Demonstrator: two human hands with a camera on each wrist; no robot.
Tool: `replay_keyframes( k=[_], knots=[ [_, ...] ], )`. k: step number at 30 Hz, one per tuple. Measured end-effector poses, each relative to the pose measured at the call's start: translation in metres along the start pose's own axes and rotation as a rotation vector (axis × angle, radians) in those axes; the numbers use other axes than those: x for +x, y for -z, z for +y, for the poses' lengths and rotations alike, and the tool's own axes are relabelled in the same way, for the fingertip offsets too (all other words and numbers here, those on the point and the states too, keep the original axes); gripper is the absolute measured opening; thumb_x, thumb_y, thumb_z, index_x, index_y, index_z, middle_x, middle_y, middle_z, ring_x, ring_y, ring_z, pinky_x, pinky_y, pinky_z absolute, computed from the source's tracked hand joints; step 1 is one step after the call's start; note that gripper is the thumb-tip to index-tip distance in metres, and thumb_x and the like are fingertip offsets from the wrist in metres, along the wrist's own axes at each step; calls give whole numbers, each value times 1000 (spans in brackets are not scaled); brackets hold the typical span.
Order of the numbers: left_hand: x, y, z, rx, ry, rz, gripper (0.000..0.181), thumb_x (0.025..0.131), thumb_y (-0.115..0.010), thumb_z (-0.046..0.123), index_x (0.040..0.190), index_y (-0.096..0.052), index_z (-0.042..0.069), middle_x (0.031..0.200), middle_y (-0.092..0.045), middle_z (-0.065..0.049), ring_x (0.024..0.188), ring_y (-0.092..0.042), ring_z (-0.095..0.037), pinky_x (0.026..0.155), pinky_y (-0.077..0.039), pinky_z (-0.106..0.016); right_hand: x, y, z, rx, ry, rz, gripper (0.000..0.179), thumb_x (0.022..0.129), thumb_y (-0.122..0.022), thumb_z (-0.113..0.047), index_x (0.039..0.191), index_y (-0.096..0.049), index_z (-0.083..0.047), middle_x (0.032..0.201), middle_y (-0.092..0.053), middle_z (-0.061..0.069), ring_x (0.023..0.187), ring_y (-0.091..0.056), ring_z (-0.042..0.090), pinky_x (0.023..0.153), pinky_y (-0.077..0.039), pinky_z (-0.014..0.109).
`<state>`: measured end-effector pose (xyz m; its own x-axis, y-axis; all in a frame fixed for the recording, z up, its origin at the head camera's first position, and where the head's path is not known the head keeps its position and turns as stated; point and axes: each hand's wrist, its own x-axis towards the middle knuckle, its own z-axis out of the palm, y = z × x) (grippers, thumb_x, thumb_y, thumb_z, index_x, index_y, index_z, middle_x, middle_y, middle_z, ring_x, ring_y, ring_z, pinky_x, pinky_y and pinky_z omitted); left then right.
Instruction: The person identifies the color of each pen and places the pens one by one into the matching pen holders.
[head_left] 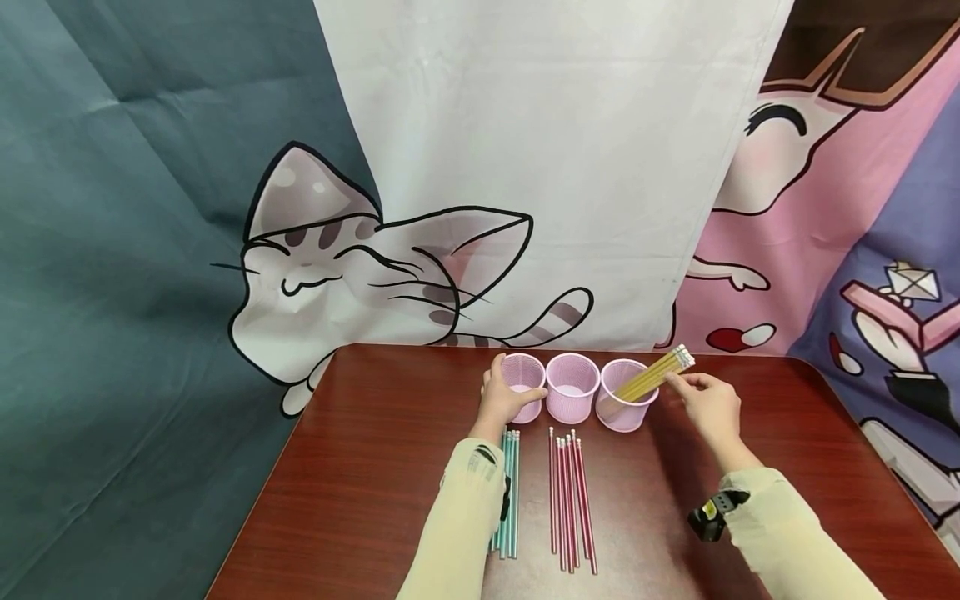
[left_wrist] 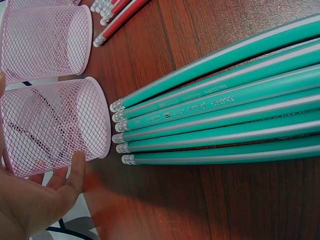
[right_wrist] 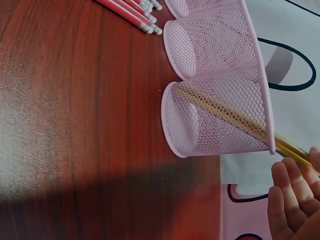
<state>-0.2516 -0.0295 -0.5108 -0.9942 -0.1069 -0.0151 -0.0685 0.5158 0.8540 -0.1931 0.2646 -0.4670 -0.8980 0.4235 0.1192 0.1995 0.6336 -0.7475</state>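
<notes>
Three pink mesh pencil cups stand in a row. My left hand (head_left: pixel 504 400) grips the left cup (left_wrist: pixel 60 125), thumb across its front and fingers along its left side. On the right, my right hand (head_left: pixel 708 408) pinches a bundle of yellow pencils (head_left: pixel 645 379) near their eraser ends. Those pencils lean inside the right cup (right_wrist: pixel 220 120), their lower ends within it and their white erasers above its rim. Between these two cups is the middle cup (head_left: pixel 572 400), with nothing seen inside.
Several green pencils (left_wrist: pixel 210 110) lie side by side before the left cup, erasers toward it. Several red pencils (head_left: pixel 570 500) lie before the middle cup. The dark wooden table (head_left: pixel 375 467) ends close behind the cups at a printed cloth (head_left: pixel 585 167).
</notes>
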Motion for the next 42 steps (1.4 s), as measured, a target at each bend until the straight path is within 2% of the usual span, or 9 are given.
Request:
replay_keyframes(
  k=[7,10,13,16,19,24,32,37,42],
  knots=[
    [-1,1,1,-10,3,-3,102,57,-88,36,141,-31,21,128,-41,-15,115,-42,-35,91,-40,-46,-5,-12,8,147,-62,-56,47,85,-65,-40,102,-62,4,76,-68,10,57,-59,6,50,-45,22],
    [-1,1,1,-11,5,-3,103,57,-88,36,141,-31,21,128,-41,-16,115,-42,-35,91,-40,-47,-7,-23,11,222,-77,-116,57,84,-67,-37,116,-50,7,98,-63,19,77,-62,14,58,-45,15],
    [-1,2,1,-8,7,-5,104,56,-88,36,141,-31,21,129,-40,-16,116,-42,-35,92,-40,-47,-7,-34,14,296,-49,-222,72,85,-66,-30,132,-29,11,122,-45,28,104,-52,28,70,-39,11],
    [0,1,-1,-10,2,3,105,55,-88,37,142,-31,19,130,-40,-17,116,-43,-36,92,-40,-48,-5,-45,16,410,-37,-322,81,85,-66,-20,139,-13,9,133,-31,29,119,-39,35,87,-35,20],
    [1,1,-2,-19,10,9,107,54,-88,38,143,-30,21,130,-40,-17,117,-42,-37,93,-39,-48,-2,-55,16,504,-44,-358,85,82,-69,-13,141,-10,5,136,-26,28,124,-31,34,102,-26,35],
    [2,0,-2,-47,24,25,112,53,-89,38,144,-26,23,130,-40,-19,118,-42,-37,94,-38,-48,-2,-65,19,624,-73,-389,89,79,-70,-6,141,-6,2,140,-20,26,127,-24,33,109,-12,41],
    [0,-4,-2,-63,10,57,113,51,-90,37,143,-25,22,134,-40,-19,119,-43,-36,94,-38,-47,-2,-67,27,621,-36,-376,87,77,-72,-4,140,-11,-2,136,-27,23,121,-31,28,105,-19,38],
    [0,-6,-2,-55,14,72,119,50,-90,41,144,-19,29,133,-41,-21,118,-45,-36,92,-40,-49,1,-66,30,644,-17,-410,92,79,-70,-6,144,-5,-3,141,-23,24,126,-25,31,108,-13,43],
    [4,6,-3,-166,78,88,106,62,-84,41,145,-18,29,135,-39,-19,124,-34,-40,97,-31,-55,2,-69,33,616,6,-408,93,78,-72,-8,144,-6,-5,138,-26,23,123,-30,27,107,-17,36]
  ],
)
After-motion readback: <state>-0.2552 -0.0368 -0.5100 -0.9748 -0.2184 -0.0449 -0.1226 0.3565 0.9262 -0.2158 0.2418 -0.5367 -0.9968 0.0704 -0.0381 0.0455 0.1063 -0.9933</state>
